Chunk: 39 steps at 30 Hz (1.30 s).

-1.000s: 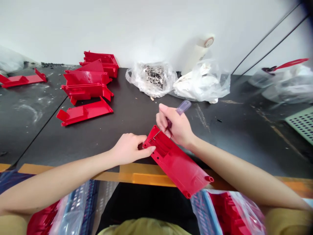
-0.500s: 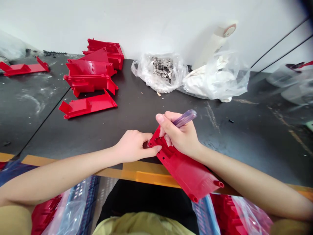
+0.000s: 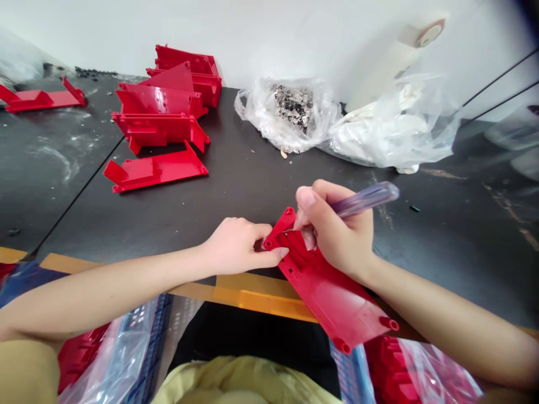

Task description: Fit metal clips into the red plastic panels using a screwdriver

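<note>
My left hand (image 3: 242, 247) pinches the near-left end of a red plastic housing piece (image 3: 332, 297) between thumb and fingers. The piece lies slanted over the table's front edge, with round screw posts at its corners and raised ribs at the held end. In my right hand (image 3: 341, 235) is a screwdriver with a translucent purple handle (image 3: 370, 197), held like a pen. Its thin shaft reaches toward the ribbed end, close to my left thumb. The fingers partly cover the tip, so I cannot tell exactly what it touches.
Several matching red pieces (image 3: 160, 132) stand at the back left, with one (image 3: 44, 100) farther left. A plastic bag of small metal parts (image 3: 292, 106) and a bag with white contents (image 3: 391, 134) sit by the wall. Crates with red parts (image 3: 391, 365) are below the taped edge (image 3: 261, 303).
My right hand has moved right along the red piece, and the screwdriver handle now points farther right. My left hand keeps its hold. The whole view has shifted slightly.
</note>
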Each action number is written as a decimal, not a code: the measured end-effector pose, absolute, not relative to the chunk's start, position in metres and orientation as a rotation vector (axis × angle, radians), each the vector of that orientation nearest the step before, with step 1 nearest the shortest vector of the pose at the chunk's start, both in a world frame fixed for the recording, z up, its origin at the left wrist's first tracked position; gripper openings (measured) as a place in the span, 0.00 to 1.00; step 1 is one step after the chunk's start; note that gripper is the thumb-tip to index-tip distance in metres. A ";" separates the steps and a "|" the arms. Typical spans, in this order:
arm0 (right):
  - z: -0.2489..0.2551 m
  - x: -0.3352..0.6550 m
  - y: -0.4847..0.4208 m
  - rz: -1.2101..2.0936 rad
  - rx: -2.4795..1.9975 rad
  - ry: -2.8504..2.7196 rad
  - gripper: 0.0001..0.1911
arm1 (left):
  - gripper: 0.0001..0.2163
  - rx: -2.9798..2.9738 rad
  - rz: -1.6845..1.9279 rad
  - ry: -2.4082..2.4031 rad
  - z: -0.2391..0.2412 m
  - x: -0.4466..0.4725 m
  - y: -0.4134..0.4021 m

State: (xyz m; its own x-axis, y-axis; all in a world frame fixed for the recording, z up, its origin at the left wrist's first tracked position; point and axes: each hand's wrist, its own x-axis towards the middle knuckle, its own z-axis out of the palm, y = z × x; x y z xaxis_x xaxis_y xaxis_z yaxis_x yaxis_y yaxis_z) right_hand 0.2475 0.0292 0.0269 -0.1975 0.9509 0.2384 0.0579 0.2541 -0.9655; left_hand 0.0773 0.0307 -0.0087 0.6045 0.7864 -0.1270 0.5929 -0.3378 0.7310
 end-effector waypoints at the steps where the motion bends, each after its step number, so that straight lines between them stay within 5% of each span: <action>1: 0.026 0.248 0.029 1.120 -0.976 -1.530 0.26 | 0.17 2.056 0.316 1.085 -0.009 0.077 0.031; 39: 0.020 0.242 0.026 0.888 -1.110 -1.659 0.28 | 0.18 2.050 0.295 1.100 -0.007 0.079 0.030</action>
State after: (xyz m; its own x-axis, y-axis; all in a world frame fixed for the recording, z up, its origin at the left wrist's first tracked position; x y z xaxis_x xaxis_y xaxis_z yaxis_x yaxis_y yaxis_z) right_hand 0.2420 0.0260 0.0197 -0.1693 0.9403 0.2953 0.2762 0.3329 -0.9016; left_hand 0.0790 0.0303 -0.0067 0.5994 0.7865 -0.1486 0.6070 -0.3257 0.7249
